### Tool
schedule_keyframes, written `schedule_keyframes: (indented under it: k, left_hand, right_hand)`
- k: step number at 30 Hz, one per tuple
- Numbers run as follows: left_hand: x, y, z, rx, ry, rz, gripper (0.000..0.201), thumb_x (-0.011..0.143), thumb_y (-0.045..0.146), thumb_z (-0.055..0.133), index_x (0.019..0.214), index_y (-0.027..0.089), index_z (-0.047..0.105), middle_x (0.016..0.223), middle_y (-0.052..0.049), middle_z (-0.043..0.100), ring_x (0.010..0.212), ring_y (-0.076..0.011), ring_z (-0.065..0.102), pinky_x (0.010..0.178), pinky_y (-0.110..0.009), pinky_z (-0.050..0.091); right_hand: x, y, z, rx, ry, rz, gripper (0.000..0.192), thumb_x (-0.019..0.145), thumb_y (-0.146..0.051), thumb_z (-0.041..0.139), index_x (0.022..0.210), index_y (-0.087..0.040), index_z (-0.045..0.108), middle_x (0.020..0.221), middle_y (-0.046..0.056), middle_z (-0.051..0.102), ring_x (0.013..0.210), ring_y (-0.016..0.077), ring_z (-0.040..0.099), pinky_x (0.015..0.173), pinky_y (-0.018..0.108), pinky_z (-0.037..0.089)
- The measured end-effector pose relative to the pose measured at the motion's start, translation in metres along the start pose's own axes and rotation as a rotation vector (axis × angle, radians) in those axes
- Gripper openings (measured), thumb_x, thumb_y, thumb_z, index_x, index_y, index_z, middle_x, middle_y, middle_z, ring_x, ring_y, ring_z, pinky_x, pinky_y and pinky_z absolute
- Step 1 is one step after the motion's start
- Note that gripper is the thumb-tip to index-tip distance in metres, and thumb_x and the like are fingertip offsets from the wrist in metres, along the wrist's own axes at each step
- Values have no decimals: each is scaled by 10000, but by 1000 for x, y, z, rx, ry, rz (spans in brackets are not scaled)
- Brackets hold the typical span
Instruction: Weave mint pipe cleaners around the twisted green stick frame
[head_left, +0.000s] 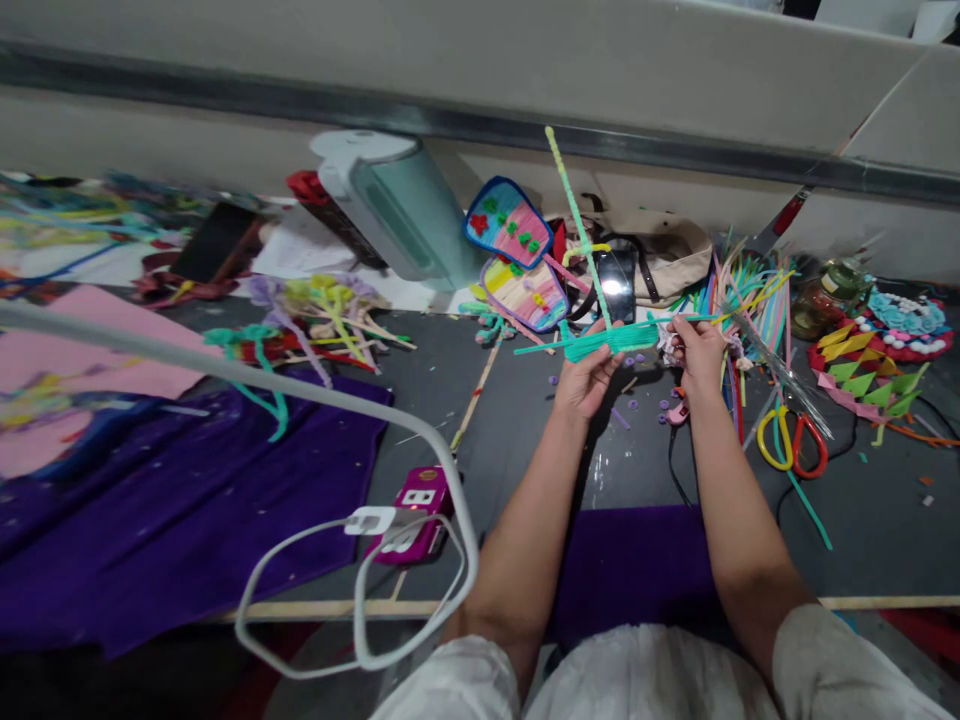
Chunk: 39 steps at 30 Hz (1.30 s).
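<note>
Two hands grip a teal pipe-cleaner bundle [607, 340] above a cluttered dark floor.

The left hand [589, 380] closes under the fuzzy bundle's middle while the right hand [694, 350] pinches its end; a pale green stem [574, 215] rises tilted from it. Loose coloured pipe cleaners [750, 290] lie just beyond, scissors [791, 440] to the right, woven fan shapes [517, 260] behind, and a purple cloth [187, 500] at left.

The white cable [360, 590] enters blurred at the left edge. The purple cloth [172, 520] and pink sheet [75, 350] are cut off at the left edge and smeared. The beige bag [675, 255] is partly hidden behind the pipe cleaner bundle [607, 340]. The right hand [697, 350] conceals its fingertips and whatever they pinch.
</note>
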<state>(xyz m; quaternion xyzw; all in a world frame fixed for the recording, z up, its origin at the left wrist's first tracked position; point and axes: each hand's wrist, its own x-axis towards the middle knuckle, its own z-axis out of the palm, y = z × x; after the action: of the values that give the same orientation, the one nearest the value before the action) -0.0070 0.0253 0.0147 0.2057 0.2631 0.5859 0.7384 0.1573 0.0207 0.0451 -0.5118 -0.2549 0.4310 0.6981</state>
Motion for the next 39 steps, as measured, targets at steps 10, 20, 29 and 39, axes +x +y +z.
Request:
schedule_keyframes:
  k: [10,20,29,39]
  left_hand:
    - [-2,1,1,18,-21,6,739,797,-5,715,1456,290,558,1319,-68,716,929,-129,749,814,-196,607]
    - [0,0,1,-11,53,-8,643,835,5,679,1421,255,594,1219,-59,760,833,-110,751,772,-181,610]
    - [6,-3,-4,-1,171,26,536,843,55,718,1341,245,661,1155,-58,780,784,-106,745,738,-181,608]
    - [7,-3,-6,-6,175,42,471,822,47,713,1259,224,702,1048,-45,798,741,-95,737,696,-159,605]
  right_hand:
    - [-6,-3,5,-81,-62,73,300,626,-373,816,636,-179,587,596,-34,642,472,47,454,384,163,261]
    - [-6,-1,6,-95,-64,52,332,610,-415,815,658,-174,592,607,-44,643,477,43,450,395,164,271]
    - [-7,3,8,-123,-89,33,305,640,-413,792,716,-176,615,666,-24,676,514,65,485,416,183,288]
    - [-6,3,9,-125,-54,-18,321,678,-462,780,738,-189,624,709,-22,683,537,78,495,419,190,296]
